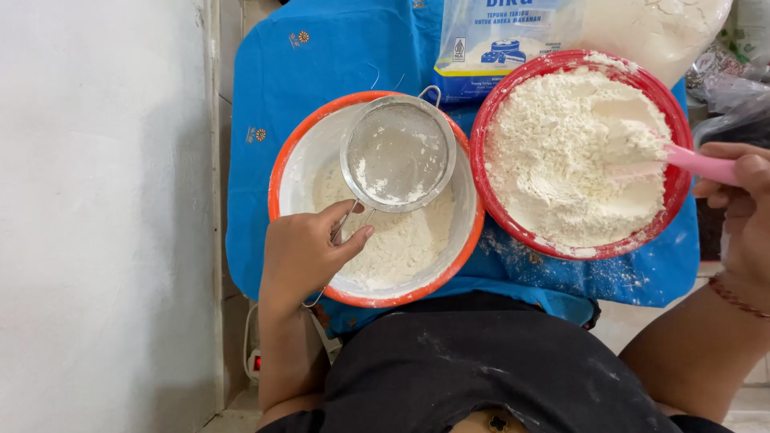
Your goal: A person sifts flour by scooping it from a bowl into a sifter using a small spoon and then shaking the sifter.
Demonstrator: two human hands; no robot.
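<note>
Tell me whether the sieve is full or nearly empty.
Nearly empty. The sieve, held by the left hand over the orange bowl, shows bare mesh with only a thin crescent of flour along its near edge.

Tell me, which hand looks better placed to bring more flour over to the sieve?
Probably the right hand: it holds the pink scoop, already dug into the flour in the red bowl. The left hand is busy holding the sieve above the orange bowl.

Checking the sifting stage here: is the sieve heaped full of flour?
No. The sieve, held by the left hand over the orange-rimmed bowl, shows bare mesh with only a thin dusting of flour.
</note>
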